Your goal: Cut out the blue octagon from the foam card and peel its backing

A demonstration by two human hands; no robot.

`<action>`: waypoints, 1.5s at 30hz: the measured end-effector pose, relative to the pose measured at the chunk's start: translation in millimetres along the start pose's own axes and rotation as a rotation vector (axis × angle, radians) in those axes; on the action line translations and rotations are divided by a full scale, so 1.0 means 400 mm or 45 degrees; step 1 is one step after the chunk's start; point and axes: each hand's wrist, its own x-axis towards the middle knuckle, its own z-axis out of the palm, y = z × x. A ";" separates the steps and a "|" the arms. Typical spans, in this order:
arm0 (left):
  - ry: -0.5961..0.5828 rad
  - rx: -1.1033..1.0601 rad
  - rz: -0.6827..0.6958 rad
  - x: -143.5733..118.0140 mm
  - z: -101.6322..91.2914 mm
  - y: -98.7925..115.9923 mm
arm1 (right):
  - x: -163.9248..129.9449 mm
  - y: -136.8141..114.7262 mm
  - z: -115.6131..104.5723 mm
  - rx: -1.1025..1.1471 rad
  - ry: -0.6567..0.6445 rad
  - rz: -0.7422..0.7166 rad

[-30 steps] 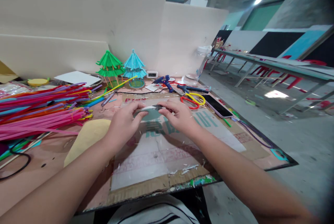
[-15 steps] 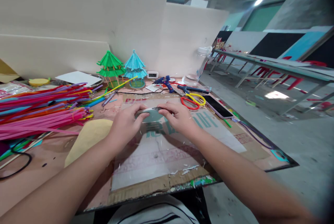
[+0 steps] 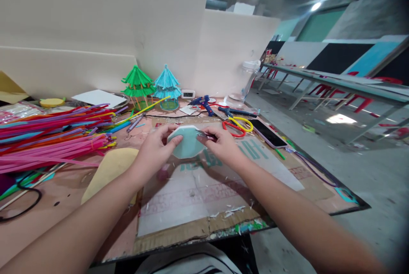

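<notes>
A pale green, many-sided disc with a white rim (image 3: 188, 142) is held above the mat, its flat face tilted toward me. My left hand (image 3: 162, 144) pinches its left side, thumb on the face. At the disc's right edge, my right hand (image 3: 220, 142) is closed around a small, thin, dark blade-like tool (image 3: 207, 135), whose tip lies against the rim. Most of this tool is hidden by the fingers. Under both hands lies a clear plastic sheet (image 3: 191, 197) over printed cardboard, with white shavings scattered on it.
Bundled pipe cleaners (image 3: 57, 137) lie left, near a yellow oval sheet (image 3: 107, 171). Two small tiered pagodas, green (image 3: 138, 84) and blue (image 3: 166, 84), stand behind. A glue gun (image 3: 206, 104), scissors (image 3: 238, 125) and phone (image 3: 267, 133) lie right of the hands.
The disc has turned from nearly edge-on to showing its broad face toward me. Both hands still grip at its sides, and the view has shifted slightly.
</notes>
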 end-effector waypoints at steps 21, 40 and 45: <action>0.121 0.228 -0.001 0.007 -0.024 0.003 | 0.007 0.012 -0.018 -0.055 0.126 -0.016; 0.083 0.122 -0.034 0.007 -0.026 -0.003 | 0.004 0.046 -0.009 -0.089 0.153 -0.180; 0.057 0.134 -0.035 0.003 -0.025 -0.002 | 0.002 0.035 -0.018 -0.082 0.172 -0.192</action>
